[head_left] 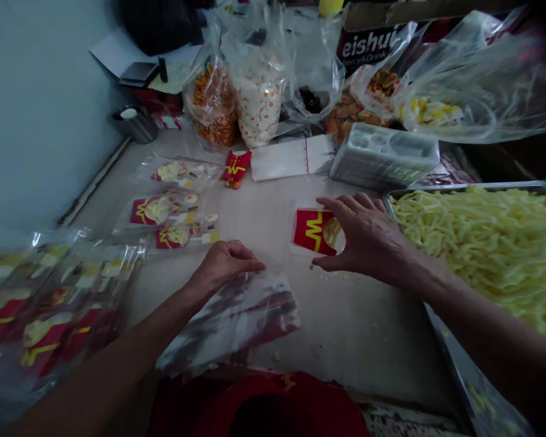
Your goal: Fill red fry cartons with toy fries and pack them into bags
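In the head view, my left hand (230,262) pinches the upper edge of a clear plastic bag (259,312), its thumb and forefinger pressed together. The bag lies slanted near the table's front. My right hand (364,237) arches over a red fries carton (312,230) with a yellow zigzag mark. Its thumb and fingers are spread on either side of the carton's opening, where pale fries show. Whether the fingertips touch the carton I cannot tell. Clear film shows around the carton's edges. Small crumbs lie below the thumb.
A metal tray (394,195) of pale fry-like strips stands at right. Filled clear packets (50,328) lie at left, with more packets (177,235) farther back. Behind are a small red carton (236,167), white sleeves (291,159), plastic trays (386,158) and bags of small pieces (260,97).
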The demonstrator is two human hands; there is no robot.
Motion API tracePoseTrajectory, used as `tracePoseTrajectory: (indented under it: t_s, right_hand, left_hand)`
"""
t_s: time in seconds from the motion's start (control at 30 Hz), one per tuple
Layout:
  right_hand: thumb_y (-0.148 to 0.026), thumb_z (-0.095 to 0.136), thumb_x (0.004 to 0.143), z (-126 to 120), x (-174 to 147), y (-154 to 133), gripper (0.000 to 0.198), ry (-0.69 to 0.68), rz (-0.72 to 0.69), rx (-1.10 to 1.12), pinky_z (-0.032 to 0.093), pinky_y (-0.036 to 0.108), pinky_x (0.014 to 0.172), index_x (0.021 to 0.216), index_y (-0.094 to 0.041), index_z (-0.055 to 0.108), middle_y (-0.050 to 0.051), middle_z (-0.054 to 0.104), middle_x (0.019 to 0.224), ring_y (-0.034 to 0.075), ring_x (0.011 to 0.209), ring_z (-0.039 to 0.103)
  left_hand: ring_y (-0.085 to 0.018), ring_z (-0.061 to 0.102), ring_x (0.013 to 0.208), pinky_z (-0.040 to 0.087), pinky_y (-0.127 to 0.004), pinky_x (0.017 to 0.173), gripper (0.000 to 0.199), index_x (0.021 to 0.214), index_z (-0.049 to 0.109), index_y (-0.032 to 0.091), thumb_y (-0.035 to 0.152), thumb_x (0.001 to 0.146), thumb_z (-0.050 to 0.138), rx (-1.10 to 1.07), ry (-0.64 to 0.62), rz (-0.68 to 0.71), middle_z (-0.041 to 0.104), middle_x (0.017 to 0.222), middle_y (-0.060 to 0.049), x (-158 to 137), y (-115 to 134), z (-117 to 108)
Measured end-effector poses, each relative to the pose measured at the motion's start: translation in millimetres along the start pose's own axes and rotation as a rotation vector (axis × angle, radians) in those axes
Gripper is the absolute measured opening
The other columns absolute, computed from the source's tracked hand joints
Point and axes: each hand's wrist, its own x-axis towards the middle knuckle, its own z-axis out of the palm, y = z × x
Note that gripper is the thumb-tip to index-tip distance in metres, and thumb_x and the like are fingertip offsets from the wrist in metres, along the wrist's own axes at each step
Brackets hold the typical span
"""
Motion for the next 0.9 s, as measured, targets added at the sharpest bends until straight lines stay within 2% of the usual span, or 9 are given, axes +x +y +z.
tracePoseTrajectory:
  t_s: [0.1,0.27,0.43,0.57,0.7,0.8,0.9]
  right_hand:
    - [-0.064,0.077,0.066,-7.5,-4.6,-6.5,0.097,0.039,0.014,-0.018,0.035,0.047,0.091,0.144,-0.018,0.043,0.015,0.062,0.123,0.037,0.109,0.05]
    - [-0.059,0.078,0.07,-13.1,-14.8,-20.6,0.095,0.052,0.022,-0.114,0.033,0.048,0.094,0.146,-0.015,0.04,0.016,0.06,0.125,0.038,0.113,0.047]
    - [-0.055,0.077,0.075,-1.3,-24.8,-26.7,0.092,0.034,0.037,-0.15,0.032,0.048,0.092,0.148,-0.015,0.037,0.016,0.059,0.127,0.037,0.112,0.046]
    - [-0.048,0.077,0.077,8.0,-27.3,-33.9,0.089,-0.002,0.017,-0.142,0.031,0.048,0.092,0.148,-0.015,0.036,0.016,0.059,0.126,0.037,0.112,0.045]
    - [-0.045,0.076,0.077,12.7,-23.3,-42.1,0.092,0.007,0.019,-0.111,0.032,0.049,0.091,0.151,-0.015,0.031,0.019,0.058,0.129,0.039,0.113,0.045]
    - [-0.042,0.076,0.077,15.3,-20.4,-44.5,0.094,0.026,0.019,-0.098,0.032,0.049,0.091,0.154,-0.017,0.028,0.019,0.057,0.132,0.04,0.114,0.044]
    - [-0.038,0.077,0.076,18.5,-21.6,-43.6,0.09,-0.035,-0.058,-0.058,0.032,0.048,0.093,0.151,-0.017,0.033,0.017,0.059,0.131,0.037,0.113,0.045]
  left_hand:
    - [-0.01,0.051,0.058,0.036,-0.024,0.056,0.035,0.065,0.07,0.017,0.043,0.055,0.091,0.027,0.077,-0.003,0.064,0.064,0.001,-1.6,9.7,7.8]
    - [-0.009,0.049,0.055,0.035,-0.024,0.054,0.03,0.062,0.07,0.017,0.038,0.057,0.09,0.096,0.158,0.046,0.063,0.058,0.003,-4.7,19.5,21.4]
    - [-0.01,0.051,0.058,0.037,-0.025,0.056,0.028,0.064,0.071,0.017,0.035,0.056,0.091,0.149,0.126,0.089,0.065,0.06,0.002,-8.5,23.9,26.5]
    - [-0.011,0.052,0.058,0.036,-0.026,0.055,0.031,0.066,0.07,0.016,0.035,0.053,0.092,0.177,0.046,0.047,0.064,0.061,0.002,-6.9,27.4,28.2]
    - [-0.013,0.058,0.059,0.042,-0.026,0.057,0.048,0.083,0.068,0.018,0.034,0.046,0.095,0.038,-0.045,0.033,0.064,0.063,0.003,2.5,26.6,27.7]
    - [-0.014,0.063,0.064,0.049,-0.027,0.062,0.052,0.085,0.06,0.018,0.03,0.047,0.094,-0.144,-0.01,0.053,0.068,0.069,0.002,11.0,26.2,19.3]
    - [-0.013,0.063,0.063,0.051,-0.026,0.062,0.047,0.082,0.06,0.017,0.03,0.051,0.092,-0.153,0.018,0.086,0.068,0.072,0.001,16.5,25.4,6.6]
